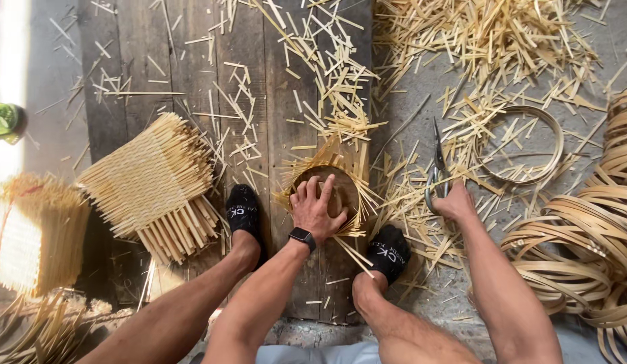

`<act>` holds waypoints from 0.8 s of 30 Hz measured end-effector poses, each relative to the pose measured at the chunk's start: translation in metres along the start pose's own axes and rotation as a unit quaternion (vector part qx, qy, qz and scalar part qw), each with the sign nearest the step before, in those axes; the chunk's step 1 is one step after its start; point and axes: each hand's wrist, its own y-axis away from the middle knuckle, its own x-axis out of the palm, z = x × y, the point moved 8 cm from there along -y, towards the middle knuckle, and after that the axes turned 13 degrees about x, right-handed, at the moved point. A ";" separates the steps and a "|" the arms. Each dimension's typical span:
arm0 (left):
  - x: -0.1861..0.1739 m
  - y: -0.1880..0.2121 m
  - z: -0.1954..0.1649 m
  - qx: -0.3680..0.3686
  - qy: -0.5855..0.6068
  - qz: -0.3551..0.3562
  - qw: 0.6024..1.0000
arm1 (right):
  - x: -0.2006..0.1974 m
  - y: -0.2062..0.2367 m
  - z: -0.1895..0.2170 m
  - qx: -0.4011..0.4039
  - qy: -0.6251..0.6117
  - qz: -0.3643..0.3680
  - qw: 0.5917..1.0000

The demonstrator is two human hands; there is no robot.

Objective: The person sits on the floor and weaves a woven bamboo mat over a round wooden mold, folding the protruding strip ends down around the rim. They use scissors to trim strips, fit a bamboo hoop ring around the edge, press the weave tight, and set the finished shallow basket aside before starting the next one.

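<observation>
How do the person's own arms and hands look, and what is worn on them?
Both arms are bare, with no sleeves and no gloves. The left hand has a black smartwatch with a dark square face at its wrist. The right hand wears nothing; no ring is visible.

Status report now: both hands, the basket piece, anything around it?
Left hand pressed flat on round woven bamboo piece. Right hand gripping scissors, on the floor beside it. Loose bamboo offcuts all around; feet in black socks on either side.
</observation>
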 end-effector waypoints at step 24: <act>0.045 -0.004 -0.013 -0.031 0.084 -0.037 0.995 | 0.042 0.077 0.048 -0.187 0.220 -0.052 0.956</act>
